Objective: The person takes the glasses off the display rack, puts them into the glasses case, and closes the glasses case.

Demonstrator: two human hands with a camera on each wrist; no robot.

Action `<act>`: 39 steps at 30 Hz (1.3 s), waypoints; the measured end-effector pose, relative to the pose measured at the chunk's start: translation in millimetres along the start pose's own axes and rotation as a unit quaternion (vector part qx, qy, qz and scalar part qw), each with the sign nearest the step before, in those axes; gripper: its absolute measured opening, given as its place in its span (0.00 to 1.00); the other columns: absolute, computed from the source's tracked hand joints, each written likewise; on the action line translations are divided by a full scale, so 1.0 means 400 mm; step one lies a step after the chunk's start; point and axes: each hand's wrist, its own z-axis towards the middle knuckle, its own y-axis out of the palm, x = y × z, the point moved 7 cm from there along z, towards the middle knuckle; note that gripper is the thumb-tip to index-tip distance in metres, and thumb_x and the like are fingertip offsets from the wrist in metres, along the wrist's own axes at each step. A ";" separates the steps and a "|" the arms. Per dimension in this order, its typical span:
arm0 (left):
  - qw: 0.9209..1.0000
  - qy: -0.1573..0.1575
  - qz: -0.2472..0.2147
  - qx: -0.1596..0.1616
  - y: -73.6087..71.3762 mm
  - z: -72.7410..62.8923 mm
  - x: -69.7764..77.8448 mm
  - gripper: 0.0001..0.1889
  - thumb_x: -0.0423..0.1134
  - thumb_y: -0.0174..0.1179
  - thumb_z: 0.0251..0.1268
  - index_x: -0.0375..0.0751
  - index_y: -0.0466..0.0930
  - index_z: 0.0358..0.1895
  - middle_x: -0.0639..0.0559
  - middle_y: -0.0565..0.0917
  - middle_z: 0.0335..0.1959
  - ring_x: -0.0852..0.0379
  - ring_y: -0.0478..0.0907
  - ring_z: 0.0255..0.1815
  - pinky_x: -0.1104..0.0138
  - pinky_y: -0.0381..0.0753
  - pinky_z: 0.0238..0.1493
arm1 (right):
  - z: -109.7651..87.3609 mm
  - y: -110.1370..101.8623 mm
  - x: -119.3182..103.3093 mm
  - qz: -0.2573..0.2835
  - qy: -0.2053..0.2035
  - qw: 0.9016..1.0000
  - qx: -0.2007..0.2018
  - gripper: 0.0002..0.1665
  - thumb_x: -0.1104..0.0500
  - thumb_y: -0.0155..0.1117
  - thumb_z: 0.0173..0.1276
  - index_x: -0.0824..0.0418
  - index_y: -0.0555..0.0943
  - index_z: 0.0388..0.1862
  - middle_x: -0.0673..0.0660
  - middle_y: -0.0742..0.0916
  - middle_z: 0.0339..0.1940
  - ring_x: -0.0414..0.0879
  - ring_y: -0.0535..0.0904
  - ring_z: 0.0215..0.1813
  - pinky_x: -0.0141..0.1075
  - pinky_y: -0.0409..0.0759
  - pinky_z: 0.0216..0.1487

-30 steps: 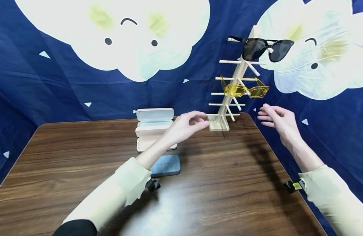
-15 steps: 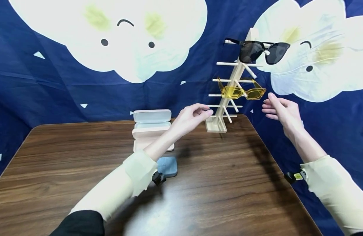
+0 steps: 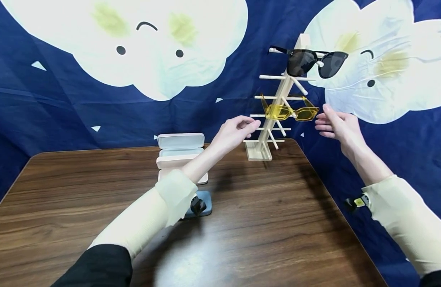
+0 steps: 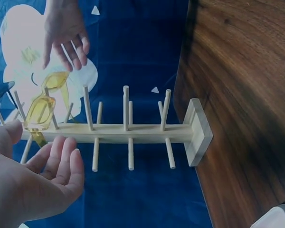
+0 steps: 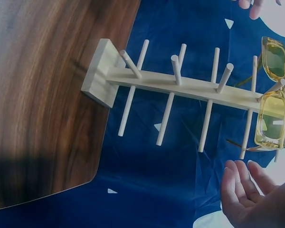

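In front of the stand (image 3: pixel 283 89), a hand could pass low over the table (image 3: pixel 249 231); nearer the post, forward pegs (image 3: pixel 298 85) stand in the way. To the stand's left, side pegs (image 3: pixel 271 77) jut toward the left hand (image 3: pixel 234 129). To its right, a small gap parts the yellow glasses (image 3: pixel 306 114) from the right hand (image 3: pixel 343 127). Dark glasses (image 3: pixel 300 63) overhang the stand's top; behind it, cloth (image 3: pixel 206 107) closes the way.

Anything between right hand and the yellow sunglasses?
Nothing visible blocks the right hand from the yellow sunglasses. In the right wrist view, a side peg of the wooden rack ends close to the fingertips.
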 end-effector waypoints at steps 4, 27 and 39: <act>1.000 -0.004 0.008 0.002 -0.003 0.021 0.009 0.25 0.62 0.58 0.73 0.49 0.83 0.61 0.49 0.90 0.50 0.54 0.87 0.51 0.65 0.79 0.52 | 0.014 0.009 -0.005 -0.010 0.013 1.000 -0.011 0.23 0.34 0.56 0.76 0.50 0.84 0.39 0.37 0.90 0.25 0.30 0.88 0.32 0.25 0.86 0.35; 0.985 -0.072 -0.155 0.011 0.058 0.096 0.022 0.26 0.59 0.52 0.79 0.38 0.84 0.55 0.40 0.90 0.50 0.51 0.88 0.48 0.57 0.86 0.60 | 0.052 0.048 0.012 0.113 0.132 0.980 -0.094 0.22 0.41 0.59 0.77 0.51 0.86 0.28 0.47 0.92 0.26 0.38 0.91 0.32 0.29 0.88 0.39; 0.984 -0.077 -0.146 0.062 0.063 0.109 0.043 0.22 0.53 0.53 0.79 0.37 0.86 0.51 0.40 0.91 0.45 0.46 0.89 0.48 0.69 0.88 0.42 | 0.056 0.057 0.012 0.135 0.150 0.975 -0.096 0.22 0.45 0.56 0.80 0.52 0.86 0.29 0.48 0.91 0.27 0.39 0.90 0.31 0.29 0.88 0.37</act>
